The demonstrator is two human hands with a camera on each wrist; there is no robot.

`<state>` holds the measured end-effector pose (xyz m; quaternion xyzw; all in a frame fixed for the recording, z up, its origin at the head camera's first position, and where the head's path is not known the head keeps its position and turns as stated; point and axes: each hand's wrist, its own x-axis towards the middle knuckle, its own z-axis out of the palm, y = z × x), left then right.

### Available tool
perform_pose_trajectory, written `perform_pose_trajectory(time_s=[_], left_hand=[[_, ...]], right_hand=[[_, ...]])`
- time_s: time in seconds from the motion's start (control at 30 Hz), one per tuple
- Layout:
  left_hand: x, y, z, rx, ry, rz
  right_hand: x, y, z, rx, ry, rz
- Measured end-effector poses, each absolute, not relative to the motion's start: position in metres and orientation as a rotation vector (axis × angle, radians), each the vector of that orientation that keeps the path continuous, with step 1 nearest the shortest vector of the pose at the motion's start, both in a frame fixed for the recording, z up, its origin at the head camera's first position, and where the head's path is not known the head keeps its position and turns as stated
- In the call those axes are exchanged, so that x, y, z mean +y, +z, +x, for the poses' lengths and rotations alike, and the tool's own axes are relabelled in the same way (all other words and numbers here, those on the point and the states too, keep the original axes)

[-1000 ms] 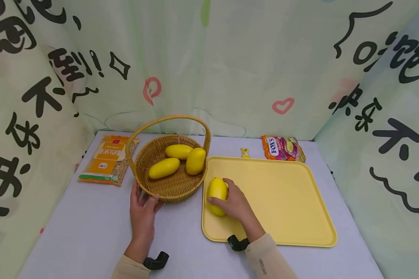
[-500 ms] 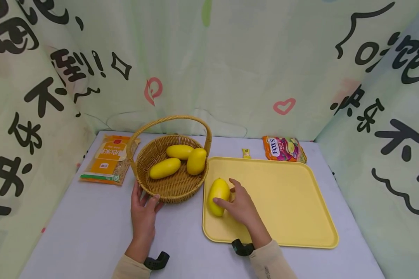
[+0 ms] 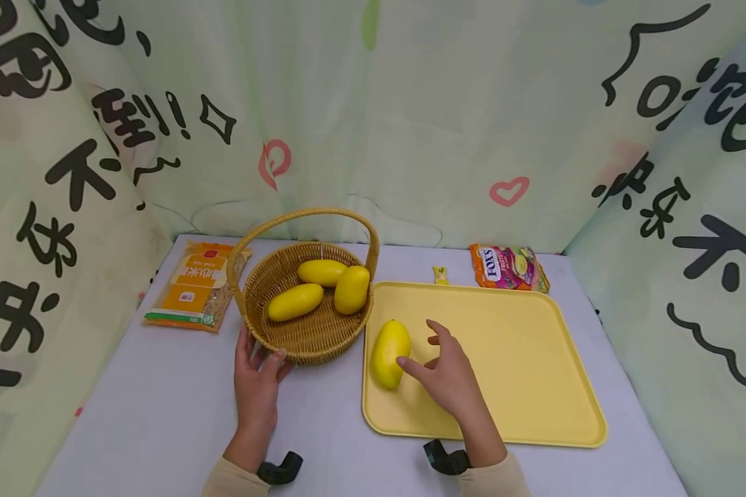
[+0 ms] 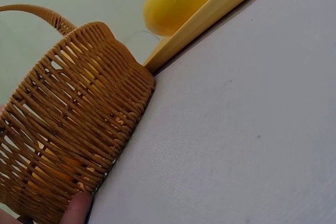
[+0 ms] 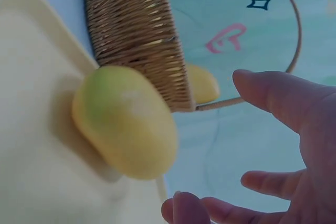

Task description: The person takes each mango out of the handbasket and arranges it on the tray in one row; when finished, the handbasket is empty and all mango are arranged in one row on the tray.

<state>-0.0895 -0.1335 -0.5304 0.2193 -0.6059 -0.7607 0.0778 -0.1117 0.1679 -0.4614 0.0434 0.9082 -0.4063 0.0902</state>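
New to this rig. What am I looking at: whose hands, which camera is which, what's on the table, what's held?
No robot here: just a person's bare left hand and right hand. The wide picture comes from a camera on the head, looking forward and down. The close-up of the basket wall is from the left wrist; the one with a large yellow fruit in front is from the right wrist.

On the table, the basket contains three more yellow fruits. Left of it lies an orange bag; right of it, a yellow tray bears the single fruit. Beyond the tray are a tiny yellow packet and a Fox's bag.

The left hand holds the basket's near side. The right hand, beside the single fruit, holds nothing.
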Motion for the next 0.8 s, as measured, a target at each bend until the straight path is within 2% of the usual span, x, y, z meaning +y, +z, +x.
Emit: perform_pose_trajectory(time_s=[0.27, 0.57, 0.8], left_hand=[[-0.135, -0.53, -0.088, -1.799, -2.288, 0.634], [-0.133, -0.53, -0.088, -1.805, -2.285, 0.649], [-0.134, -0.531, -0.089, -1.806, -2.286, 0.659]], right_hand=[[0.154, -0.443, -0.107, 2.708, -1.349, -0.027], [0.127, -0.434, -0.126, 2.633, -1.42, -0.406], [0.105, -0.435, -0.147, 2.704, -1.227, -0.778]])
